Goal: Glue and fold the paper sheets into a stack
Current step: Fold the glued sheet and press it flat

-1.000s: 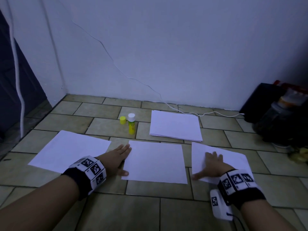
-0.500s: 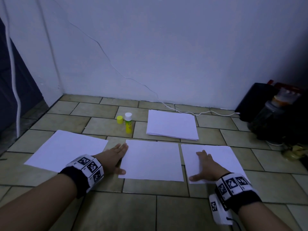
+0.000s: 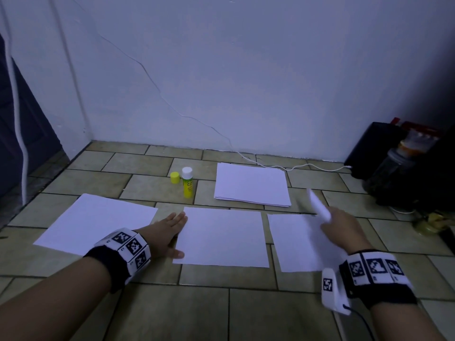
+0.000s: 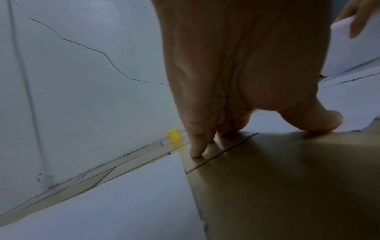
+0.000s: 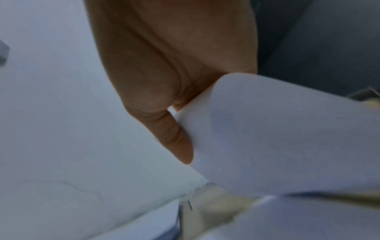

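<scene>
- right hand (image 3: 344, 226) grip clamped on right sheet (image 3: 295, 239), far edge lifted off floor (image 3: 172, 311)
- left hand (image 3: 163, 232) grip apart, flat beside middle sheet (image 3: 222, 236)
- glue stick (image 3: 187, 182) upright, far

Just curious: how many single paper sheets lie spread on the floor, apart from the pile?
3: left sheet, middle sheet beside it, right sheet partly lifted.
</scene>
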Action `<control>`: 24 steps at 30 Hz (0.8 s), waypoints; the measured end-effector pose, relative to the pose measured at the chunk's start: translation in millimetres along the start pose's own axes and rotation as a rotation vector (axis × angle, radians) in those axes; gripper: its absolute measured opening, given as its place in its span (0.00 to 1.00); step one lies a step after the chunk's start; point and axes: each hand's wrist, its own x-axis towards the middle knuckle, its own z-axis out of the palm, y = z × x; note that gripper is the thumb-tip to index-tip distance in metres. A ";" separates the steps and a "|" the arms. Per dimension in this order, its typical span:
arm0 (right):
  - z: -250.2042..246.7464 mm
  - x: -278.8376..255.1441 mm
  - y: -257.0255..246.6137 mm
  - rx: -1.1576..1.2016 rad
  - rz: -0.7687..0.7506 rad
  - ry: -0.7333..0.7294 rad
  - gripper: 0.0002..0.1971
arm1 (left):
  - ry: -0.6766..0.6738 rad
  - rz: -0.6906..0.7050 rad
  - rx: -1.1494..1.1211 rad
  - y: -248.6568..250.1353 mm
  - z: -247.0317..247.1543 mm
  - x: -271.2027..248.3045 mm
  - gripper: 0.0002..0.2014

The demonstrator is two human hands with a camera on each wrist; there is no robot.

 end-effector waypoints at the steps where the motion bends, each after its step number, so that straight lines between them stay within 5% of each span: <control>1: -8.5 -3.2 -3.6 0.016 0.022 0.038 0.14 | 0.001 0.002 0.001 0.2 -0.2 -0.2 0.50; 4: -28.0 -13.8 -21.5 0.035 0.007 0.131 0.15 | -0.002 0.002 0.002 -0.2 -0.4 -0.1 0.50; 7: -22.0 -29.4 -54.5 0.096 -0.155 0.181 0.26 | 0.000 0.000 -0.001 -0.3 -0.5 0.2 0.50; 9: -0.8 -44.9 -82.6 0.133 -0.268 0.064 0.35 | -0.002 0.000 0.001 0.5 -0.7 0.5 0.50; 12: 42.5 -72.0 -127.7 0.076 -0.351 -0.269 0.35 | -0.005 -0.002 0.006 1.8 -0.6 1.1 0.50; 18: 102.8 -80.6 -174.9 0.065 -0.239 -0.527 0.36 | 0.007 -0.012 0.008 4.8 -0.5 -0.8 0.50; 24: 119.4 -71.0 -179.4 0.034 -0.116 -0.529 0.37 | -0.010 -0.019 0.001 2.9 1.3 0.8 0.50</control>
